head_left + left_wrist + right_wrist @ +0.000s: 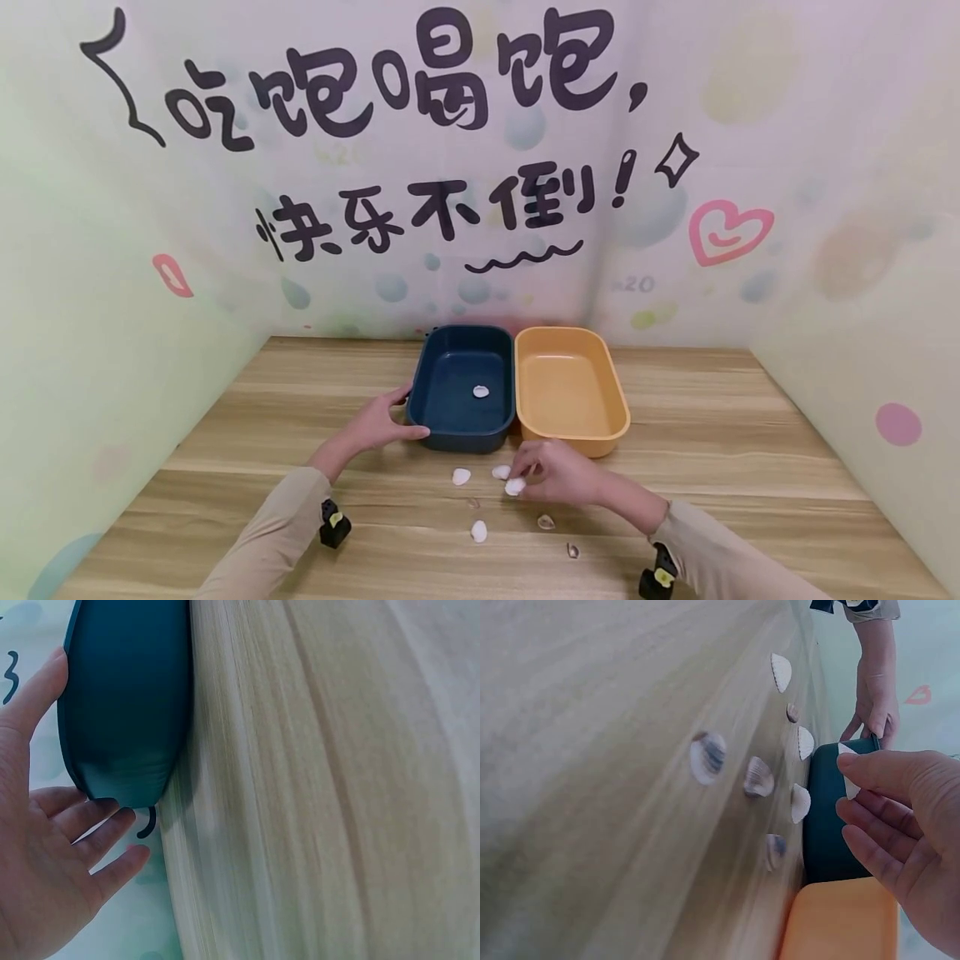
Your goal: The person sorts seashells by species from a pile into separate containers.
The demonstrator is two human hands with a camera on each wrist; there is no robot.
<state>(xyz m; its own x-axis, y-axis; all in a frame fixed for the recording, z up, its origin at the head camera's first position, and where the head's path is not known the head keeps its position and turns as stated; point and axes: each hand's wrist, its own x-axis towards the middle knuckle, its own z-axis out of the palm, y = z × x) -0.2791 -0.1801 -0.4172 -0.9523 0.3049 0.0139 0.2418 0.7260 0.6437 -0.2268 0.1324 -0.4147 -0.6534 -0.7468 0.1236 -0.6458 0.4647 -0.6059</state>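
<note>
My left hand (pixel 378 423) rests against the left side of a dark blue bin (pixel 461 442); in the left wrist view its thumb touches the rim and the fingers lie spread and fairly straight. With thumb and fingertips, my right hand (pixel 561 475) pinches a white seashell (pixel 515 486) just above the table, in front of the bins. Another white seashell (pixel 481 391) lies inside the blue bin. Loose on the table are white seashells (pixel 479 531) and smaller brownish ones (pixel 758 778), several in all.
A yellow-orange bin (pixel 621 425) stands right beside the blue one. Both stand near the back of the wood-grain table (pixel 697 450). Behind it hangs a printed backdrop (pixel 450 292) with black lettering, and pale panels flank both sides.
</note>
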